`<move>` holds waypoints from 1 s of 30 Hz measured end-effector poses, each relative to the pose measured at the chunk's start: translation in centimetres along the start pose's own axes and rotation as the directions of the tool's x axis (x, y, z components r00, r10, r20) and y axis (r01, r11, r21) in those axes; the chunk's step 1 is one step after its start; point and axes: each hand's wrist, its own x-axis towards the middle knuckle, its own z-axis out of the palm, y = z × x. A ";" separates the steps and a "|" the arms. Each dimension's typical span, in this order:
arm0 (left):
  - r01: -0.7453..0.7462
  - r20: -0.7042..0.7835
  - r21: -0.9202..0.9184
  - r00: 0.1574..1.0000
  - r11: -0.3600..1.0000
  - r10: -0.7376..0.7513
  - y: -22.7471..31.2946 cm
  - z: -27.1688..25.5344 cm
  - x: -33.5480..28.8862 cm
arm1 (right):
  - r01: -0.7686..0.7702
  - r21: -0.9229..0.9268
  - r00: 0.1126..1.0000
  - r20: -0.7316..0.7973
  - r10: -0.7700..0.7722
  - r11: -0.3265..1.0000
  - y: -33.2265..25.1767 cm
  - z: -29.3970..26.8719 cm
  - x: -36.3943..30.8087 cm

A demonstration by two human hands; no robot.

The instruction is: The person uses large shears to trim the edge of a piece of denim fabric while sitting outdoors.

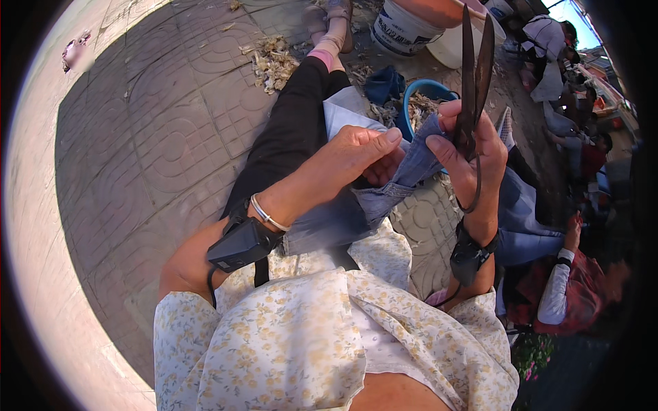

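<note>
My right hand [480, 157] is wrapped round the handles of dark metal scissors [473, 75], whose long blades point up and stand slightly apart. Its thumb and forefinger also pinch the upper end of a blue denim piece [419, 159]. Opposite, my left hand [353, 157] is closed, thumb against curled fingers, at the left side of the denim; part of its grip is hidden. The cloth runs slanting between both hands and down over my lap. Paler denim [343, 113] lies over my outstretched dark-trousered legs [284, 130].
Beyond my hands stands a blue basin [428, 88] of dry scraps, beside a dark blue bag [384, 85]. A white bucket [403, 31] is farther off. Pale scraps [273, 63] lie on the patterned paving [164, 137]. Several people sit at the right, one in a red top [582, 288].
</note>
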 end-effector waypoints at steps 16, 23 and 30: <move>-0.040 0.176 0.581 0.981 0.813 -0.078 -1.8 -4.1 -3.3 | 0.005 0.255 0.852 -0.507 0.130 0.967 2.0 -5.9 1.0; -0.029 -0.055 0.407 0.997 0.913 0.056 4.4 -3.4 -7.0 | -0.041 0.387 0.824 -0.509 0.250 0.921 2.4 -5.1 -0.3; -0.100 -0.148 0.695 0.949 0.712 0.277 8.1 -5.4 -10.0 | -0.084 0.625 0.857 -0.352 0.376 0.776 2.5 -2.5 -2.6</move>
